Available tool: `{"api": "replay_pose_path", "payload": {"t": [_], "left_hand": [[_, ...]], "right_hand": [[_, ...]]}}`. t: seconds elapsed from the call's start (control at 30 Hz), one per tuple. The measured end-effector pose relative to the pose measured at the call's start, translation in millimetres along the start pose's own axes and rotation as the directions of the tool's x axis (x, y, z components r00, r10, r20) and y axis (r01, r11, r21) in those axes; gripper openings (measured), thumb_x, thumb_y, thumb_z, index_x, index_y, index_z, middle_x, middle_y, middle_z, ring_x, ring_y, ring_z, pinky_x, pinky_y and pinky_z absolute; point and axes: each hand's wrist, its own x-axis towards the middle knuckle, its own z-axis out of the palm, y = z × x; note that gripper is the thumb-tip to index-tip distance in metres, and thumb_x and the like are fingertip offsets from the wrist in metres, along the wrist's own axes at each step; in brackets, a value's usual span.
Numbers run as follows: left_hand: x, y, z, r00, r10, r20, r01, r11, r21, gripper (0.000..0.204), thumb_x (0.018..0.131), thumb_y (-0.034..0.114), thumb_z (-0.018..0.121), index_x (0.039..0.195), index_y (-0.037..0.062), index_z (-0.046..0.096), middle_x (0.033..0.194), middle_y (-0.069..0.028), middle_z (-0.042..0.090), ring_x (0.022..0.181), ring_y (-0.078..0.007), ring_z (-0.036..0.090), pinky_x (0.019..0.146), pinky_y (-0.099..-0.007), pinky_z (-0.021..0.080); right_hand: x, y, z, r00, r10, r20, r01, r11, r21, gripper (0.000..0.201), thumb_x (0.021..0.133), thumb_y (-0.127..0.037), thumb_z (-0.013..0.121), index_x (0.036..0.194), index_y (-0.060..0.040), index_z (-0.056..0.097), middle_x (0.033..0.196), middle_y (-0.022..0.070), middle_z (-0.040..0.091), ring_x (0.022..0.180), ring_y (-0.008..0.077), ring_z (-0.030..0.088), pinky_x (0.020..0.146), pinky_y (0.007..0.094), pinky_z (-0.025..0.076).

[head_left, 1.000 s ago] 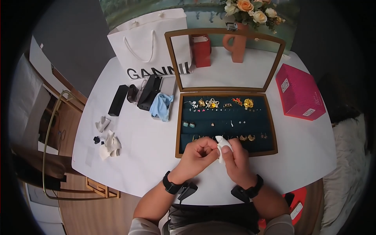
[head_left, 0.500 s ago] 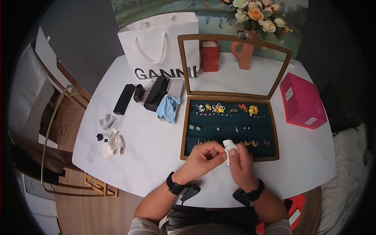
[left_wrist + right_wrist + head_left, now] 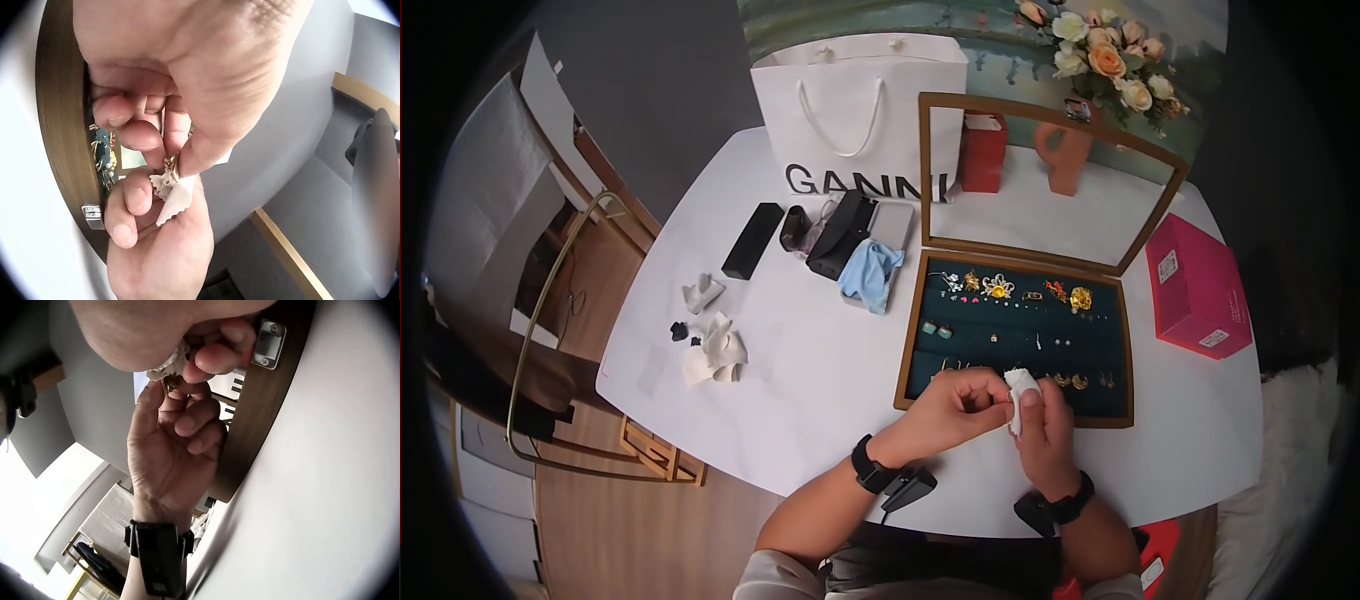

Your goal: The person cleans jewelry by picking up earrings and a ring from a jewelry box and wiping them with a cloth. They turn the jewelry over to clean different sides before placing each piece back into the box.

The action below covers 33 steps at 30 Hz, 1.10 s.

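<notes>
Black wrist straps [image 3: 867, 465], grey sleeves [image 3: 775, 578]

Right hand [image 3: 150, 328]: its fingers grip a whitish cloth [image 3: 172, 366] with a ragged edge. Left hand [image 3: 175, 447]: thumb and fingertips pinch a slim gold-coloured piece [image 3: 166, 388] just beneath the cloth; its full shape is hidden. The remaining left fingers curl toward the palm. Just right of both hands' fingers runs a wooden edge [image 3: 265, 403], bearing a metal latch [image 3: 269, 344] near the right fingertips. Beyond it lies a white surface [image 3: 337, 469]. Well below the left fingers, a black device [image 3: 157, 559] is strapped at the wrist.
</notes>
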Motion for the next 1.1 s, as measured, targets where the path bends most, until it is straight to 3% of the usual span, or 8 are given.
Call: {"api": "replay_pose_path", "payload": {"t": [0.2, 0.37, 0.5, 0.6, 0.73, 0.9, 1.03, 1.1], "left_hand": [[5, -12, -1, 0.996, 0.086, -0.004, -0.086, 0.992, -0.093, 0.002, 0.098, 0.003, 0.07, 0.099, 0.0012, 0.071, 0.093, 0.0042, 0.067, 0.081, -0.0003, 0.059, 0.069, -0.0189, 0.046], [8, -15, -2, 0.991, 0.08, -0.106, -0.096, 0.984, -0.152, 0.004, 0.099, 0.005, 0.071, 0.101, 0.0013, 0.071, 0.093, 0.0043, 0.067, 0.082, 0.0001, 0.059, 0.069, -0.0179, 0.046], [7, -10, -3, 0.984, 0.103, -0.147, -0.134, 0.966, -0.221, 0.005, 0.1, 0.008, 0.071, 0.101, 0.0022, 0.07, 0.089, 0.0054, 0.066, 0.078, 0.0014, 0.058, 0.066, -0.017, 0.044], [9, -13, 7, 0.973, 0.151, -0.173, -0.185, 0.962, -0.203, 0.008, 0.101, 0.01, 0.071, 0.098, 0.0029, 0.069, 0.074, 0.0086, 0.06, 0.064, 0.0041, 0.046, 0.055, -0.0175, 0.034], [8, -12, 5, 0.976, 0.169, -0.139, -0.194, 0.962, -0.192, 0.006, 0.101, 0.008, 0.07, 0.102, 0.0025, 0.069, 0.082, 0.0069, 0.064, 0.072, 0.0026, 0.054, 0.062, -0.017, 0.042], [5, -8, 3, 0.979, 0.139, -0.153, -0.168, 0.965, -0.202, 0.005, 0.101, 0.007, 0.069, 0.101, 0.0027, 0.069, 0.081, 0.0075, 0.064, 0.072, 0.0028, 0.053, 0.061, -0.017, 0.04], [2, -3, 3, 0.984, 0.134, -0.121, -0.163, 0.949, -0.271, 0.003, 0.1, 0.007, 0.07, 0.099, 0.0039, 0.069, 0.08, 0.0081, 0.064, 0.071, 0.0033, 0.053, 0.061, -0.017, 0.04], [7, -14, 1, 0.98, 0.152, -0.13, -0.176, 0.964, -0.201, 0.003, 0.101, 0.007, 0.069, 0.099, 0.0044, 0.069, 0.08, 0.0078, 0.064, 0.071, 0.0034, 0.052, 0.061, -0.0172, 0.039]], "right_hand": [[1, 7, -1, 1.0, 0.027, -0.005, -0.027, 0.999, 0.044, 0.035, 0.112, -0.033, 0.046, 0.093, -0.0042, 0.052, 0.067, -0.0005, 0.049, 0.059, 0.007, 0.046, 0.053, 0.0283, 0.038], [-1, -15, -2, 0.99, 0.139, -0.006, -0.136, 0.98, 0.145, 0.037, 0.112, -0.038, 0.045, 0.098, -0.0047, 0.054, 0.069, -0.0016, 0.05, 0.059, 0.0051, 0.049, 0.052, 0.0256, 0.04], [-3, -16, -1, 0.993, 0.109, 0.056, -0.114, 0.987, 0.11, 0.038, 0.112, -0.039, 0.045, 0.104, -0.0042, 0.056, 0.072, -0.0004, 0.054, 0.06, 0.0058, 0.052, 0.053, 0.0251, 0.043], [-1, -12, -2, 0.99, 0.049, 0.134, -0.057, 0.997, 0.059, 0.038, 0.111, -0.039, 0.046, 0.111, -0.0025, 0.058, 0.075, 0.0012, 0.058, 0.061, 0.0065, 0.054, 0.055, 0.0248, 0.045], [-1, -9, 1, 0.985, 0.015, 0.169, -0.033, 0.994, 0.105, 0.038, 0.11, -0.036, 0.05, 0.121, 0.0001, 0.058, 0.081, 0.0023, 0.062, 0.065, 0.0063, 0.057, 0.06, 0.0245, 0.049], [-1, -13, 7, 0.981, 0.039, 0.191, -0.067, 0.987, 0.143, 0.038, 0.111, -0.036, 0.047, 0.124, -0.0013, 0.056, 0.08, -0.0001, 0.058, 0.062, 0.0042, 0.051, 0.056, 0.0223, 0.045], [0, -14, 4, 0.979, 0.043, 0.198, -0.056, 0.997, 0.062, 0.034, 0.111, -0.033, 0.047, 0.122, -0.0018, 0.057, 0.075, -0.0009, 0.056, 0.058, 0.0044, 0.05, 0.053, 0.0216, 0.043], [-2, -18, 6, 0.983, 0.048, 0.175, -0.059, 0.996, 0.059, 0.032, 0.112, -0.031, 0.046, 0.12, -0.0021, 0.058, 0.073, -0.0012, 0.055, 0.057, 0.0045, 0.049, 0.052, 0.0213, 0.042]]}}
